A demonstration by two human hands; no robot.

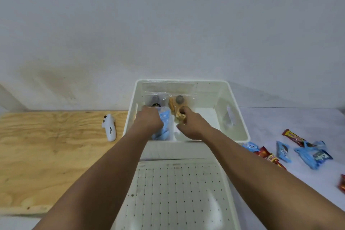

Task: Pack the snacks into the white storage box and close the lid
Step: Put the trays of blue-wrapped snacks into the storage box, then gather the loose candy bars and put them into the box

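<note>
While both hands reach inside the white storage box [237, 117], the left hand [149, 119] presses light, crinkly blue packets [164, 129]; the right hand [190, 123] pinches a brittle-looking biscuit snack [180, 115], best held by its edges.

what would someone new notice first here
Both hands, left hand and right hand, reach into the open white storage box at centre, among packets already inside. Blue and red snack packets lie scattered on the table to its right, and the dotted white lid lies nearest the camera.
</note>
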